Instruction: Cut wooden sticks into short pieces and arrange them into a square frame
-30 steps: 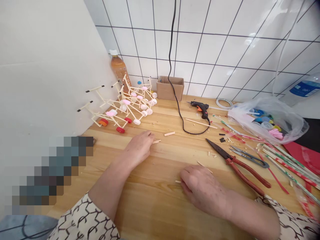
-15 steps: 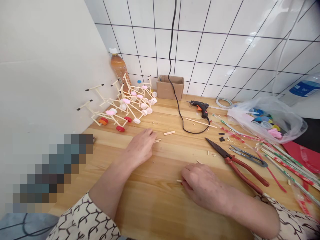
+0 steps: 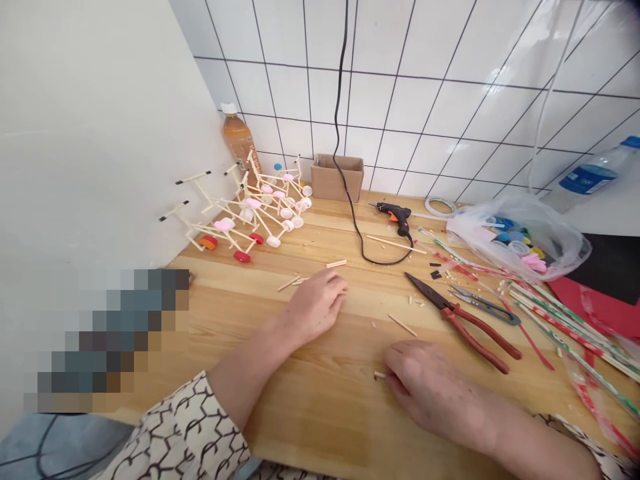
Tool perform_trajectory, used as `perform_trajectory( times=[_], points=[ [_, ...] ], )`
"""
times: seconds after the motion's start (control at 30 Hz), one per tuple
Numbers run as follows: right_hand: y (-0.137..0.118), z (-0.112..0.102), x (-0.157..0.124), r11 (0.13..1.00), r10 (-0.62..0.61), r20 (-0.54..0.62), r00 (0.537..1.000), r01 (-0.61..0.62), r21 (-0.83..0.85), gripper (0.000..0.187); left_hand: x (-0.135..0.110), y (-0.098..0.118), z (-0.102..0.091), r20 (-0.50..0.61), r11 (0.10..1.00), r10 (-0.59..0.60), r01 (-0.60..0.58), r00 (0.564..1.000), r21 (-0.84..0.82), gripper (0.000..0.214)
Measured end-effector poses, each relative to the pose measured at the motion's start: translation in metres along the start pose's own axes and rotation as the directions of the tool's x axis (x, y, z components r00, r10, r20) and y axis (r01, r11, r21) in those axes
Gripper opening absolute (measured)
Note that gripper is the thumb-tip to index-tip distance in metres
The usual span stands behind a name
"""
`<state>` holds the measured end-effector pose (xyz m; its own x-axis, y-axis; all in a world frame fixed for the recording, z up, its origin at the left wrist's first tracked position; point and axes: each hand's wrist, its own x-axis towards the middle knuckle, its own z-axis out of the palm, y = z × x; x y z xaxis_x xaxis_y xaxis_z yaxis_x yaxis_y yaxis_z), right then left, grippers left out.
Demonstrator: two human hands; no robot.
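Pinching a short wooden stick point(image 3: 379, 375), the right hand point(image 3: 430, 383) gripped it narrowly at the fingertips; the left hand point(image 3: 316, 307) lay relaxed just beside loose sticks point(image 3: 293, 283).

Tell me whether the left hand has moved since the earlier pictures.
Yes: the left hand has shifted right, toward the pliers, and now sits just below the short wooden stick.

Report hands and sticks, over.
Left hand resting on wooden worktop beside cut sticks. Right hand at a short stick. Red-handled pliers off right, apart from both hands.
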<state>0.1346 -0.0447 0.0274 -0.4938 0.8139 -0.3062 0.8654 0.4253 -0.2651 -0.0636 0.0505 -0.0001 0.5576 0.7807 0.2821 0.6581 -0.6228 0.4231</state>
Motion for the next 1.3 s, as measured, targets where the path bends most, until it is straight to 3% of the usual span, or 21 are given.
perform_trajectory(
  times=[0.13, 0.23, 0.4, 0.57, 0.67, 1.13, 1.3],
  points=[
    [0.005, -0.005, -0.005, 1.000, 0.009, 0.007, 1.000, -0.009, 0.025, 0.016, 0.004, 0.027, 0.007, 0.135, 0.994, 0.110, -0.108, 0.985, -0.020, 0.013],
    [0.016, -0.013, -0.007, 0.996, 0.025, -0.030, 0.999, -0.022, 0.085, 0.017, 0.006, 0.045, 0.006, 0.277, 0.982, 0.179, -0.190, 0.944, 0.013, 0.015],
    [0.043, -0.025, 0.000, 0.981, 0.158, -0.149, 0.976, -0.137, 0.139, 0.015, 0.008, 0.064, 0.004, 0.400, 0.963, 0.197, -0.254, 0.895, 0.094, 0.014],
    [0.045, -0.018, 0.011, 0.980, 0.185, -0.219, 0.958, -0.195, -0.026, 0.016, 0.006, 0.070, 0.013, 0.392, 0.947, 0.262, -0.313, 0.882, 0.072, 0.009],
    [0.044, -0.011, 0.014, 0.973, 0.181, -0.229, 0.957, -0.208, -0.101, 0.018, 0.003, 0.067, 0.022, 0.345, 0.953, 0.270, -0.300, 0.899, 0.034, 0.012],
    [0.061, -0.013, -0.004, 0.955, 0.252, -0.119, 0.960, -0.267, -0.127, 0.024, -0.002, 0.047, 0.032, 0.259, 0.959, 0.284, -0.269, 0.923, -0.092, 0.020],
    [0.069, -0.026, -0.010, 0.967, 0.252, -0.146, 0.957, -0.256, -0.008, 0.017, -0.002, 0.048, 0.032, 0.228, 0.960, 0.279, -0.267, 0.933, -0.086, 0.023]
  ],
)
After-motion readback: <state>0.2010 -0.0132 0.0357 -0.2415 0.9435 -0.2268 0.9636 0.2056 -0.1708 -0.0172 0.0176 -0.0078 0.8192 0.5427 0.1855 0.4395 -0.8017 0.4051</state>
